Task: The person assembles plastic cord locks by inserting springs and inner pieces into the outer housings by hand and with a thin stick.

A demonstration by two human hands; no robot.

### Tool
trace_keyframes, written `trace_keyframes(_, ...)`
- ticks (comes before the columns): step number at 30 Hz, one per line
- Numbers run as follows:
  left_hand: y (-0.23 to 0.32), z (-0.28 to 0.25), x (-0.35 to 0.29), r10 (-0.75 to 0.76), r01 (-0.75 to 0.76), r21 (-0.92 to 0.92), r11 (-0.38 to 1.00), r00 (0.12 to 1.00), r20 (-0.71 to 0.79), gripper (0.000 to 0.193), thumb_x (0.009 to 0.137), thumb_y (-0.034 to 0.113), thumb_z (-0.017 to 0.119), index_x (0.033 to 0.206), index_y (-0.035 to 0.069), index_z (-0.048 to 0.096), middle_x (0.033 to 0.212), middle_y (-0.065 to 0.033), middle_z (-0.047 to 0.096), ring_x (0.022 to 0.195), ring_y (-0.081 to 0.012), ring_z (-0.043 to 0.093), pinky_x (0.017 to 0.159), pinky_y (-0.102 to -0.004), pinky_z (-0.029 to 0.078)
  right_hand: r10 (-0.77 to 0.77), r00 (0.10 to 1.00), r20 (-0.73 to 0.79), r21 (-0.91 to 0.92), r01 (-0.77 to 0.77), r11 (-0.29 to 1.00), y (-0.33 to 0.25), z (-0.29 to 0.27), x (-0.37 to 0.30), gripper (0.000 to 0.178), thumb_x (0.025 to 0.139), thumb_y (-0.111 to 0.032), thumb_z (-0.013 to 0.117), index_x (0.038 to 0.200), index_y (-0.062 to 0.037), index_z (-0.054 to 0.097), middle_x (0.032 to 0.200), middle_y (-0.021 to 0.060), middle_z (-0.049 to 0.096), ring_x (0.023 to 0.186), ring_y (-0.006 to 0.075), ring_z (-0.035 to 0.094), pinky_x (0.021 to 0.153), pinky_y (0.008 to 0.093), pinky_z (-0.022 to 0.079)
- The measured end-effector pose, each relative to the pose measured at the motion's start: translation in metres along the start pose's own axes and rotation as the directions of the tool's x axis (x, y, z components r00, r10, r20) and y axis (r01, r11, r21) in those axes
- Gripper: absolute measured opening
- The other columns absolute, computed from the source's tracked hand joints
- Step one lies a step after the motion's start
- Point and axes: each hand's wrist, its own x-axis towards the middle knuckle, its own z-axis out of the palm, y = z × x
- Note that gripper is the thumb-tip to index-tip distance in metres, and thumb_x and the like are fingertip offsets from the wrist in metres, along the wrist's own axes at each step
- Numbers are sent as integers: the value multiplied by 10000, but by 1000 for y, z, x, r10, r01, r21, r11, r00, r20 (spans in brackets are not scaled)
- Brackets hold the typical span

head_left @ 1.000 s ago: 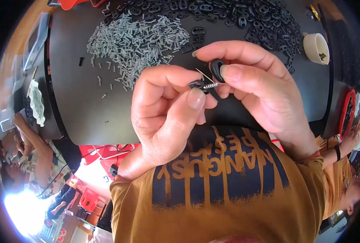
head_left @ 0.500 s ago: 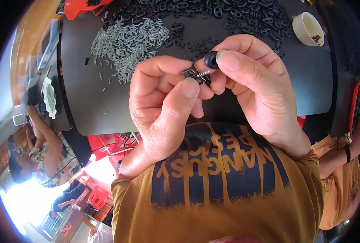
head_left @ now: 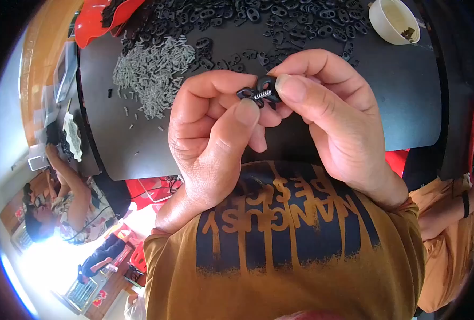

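Over the near part of the dark table, my two hands meet fingertip to fingertip. My left hand [head_left: 207,141] pinches a small black plastic piece with an opening [head_left: 244,93] between thumb and forefinger. From this piece a tiny metal coil spring [head_left: 262,94] points toward the right. Closed on a rounded black cord-lock shell [head_left: 268,84], my right hand [head_left: 344,114] keeps it by thumb and forefinger against the spring's right end. The shell's holes face partly up. Fingers hide the lower side of both black pieces.
A heap of small metal springs [head_left: 154,69] lies at the left, with a few strays nearer me. Many black plastic parts [head_left: 301,24] spread along the back. A red tray [head_left: 90,26] stands far left, a pale bowl [head_left: 392,21] far right. People sit on both sides.
The black shell has turned, so its holes now show, and it has come closer to the left-hand piece, meeting the spring. My right hand has shifted slightly left.
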Motion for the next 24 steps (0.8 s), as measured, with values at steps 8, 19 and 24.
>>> trace_keyframes(8,-4,-4,6,-63,78,-64,995,976,210,192,835,29,474,1019,-22,453,727,-90,594,563,-63,510,538,-182,427,-80,997,0,-60,80,995,-2,-8,-5,164,849,-75,510,991,-1,550,866,52,592,775,80,544,730,207,436)
trace_keyframes(19,-10,-7,9,-101,134,-126,983,966,240,185,843,30,462,1023,-10,448,748,-102,599,547,-57,483,522,-172,411,-114,992,61,-248,126,960,-4,-12,-9,251,814,-22,524,1060,18,554,908,40,523,835,71,481,762,180,385)
trace_keyframes(24,-10,-5,8,-99,134,-126,983,963,252,183,846,26,460,1026,-3,448,762,-105,599,550,-56,484,523,-175,415,-115,993,33,-65,117,991,2,-13,-9,253,812,-33,531,1060,19,542,895,54,564,787,88,526,760,212,423)
